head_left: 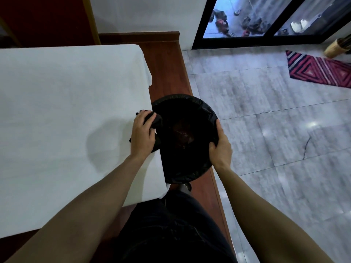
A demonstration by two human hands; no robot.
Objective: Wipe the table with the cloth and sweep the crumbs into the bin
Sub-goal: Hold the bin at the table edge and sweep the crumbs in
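A table [66, 111] under a white covering fills the left side. At its right edge my left hand [142, 133] presses a dark cloth [154, 119], bunched and partly hanging over the rim of the bin [197, 109]. The bin is round, lined with a black bag, and held right against the table edge. My right hand [221, 147] grips the bin's rim on its right side. Something reddish-brown lies at the bottom of the bin. No crumbs can be made out on the white covering.
A brown wooden platform [167, 69] runs beside the table, under the bin. Grey tiled floor [266, 111] lies to the right, with a red patterned mat [319, 71] and a glass door [256, 18] at the far side. My dark-clothed legs are at the bottom.
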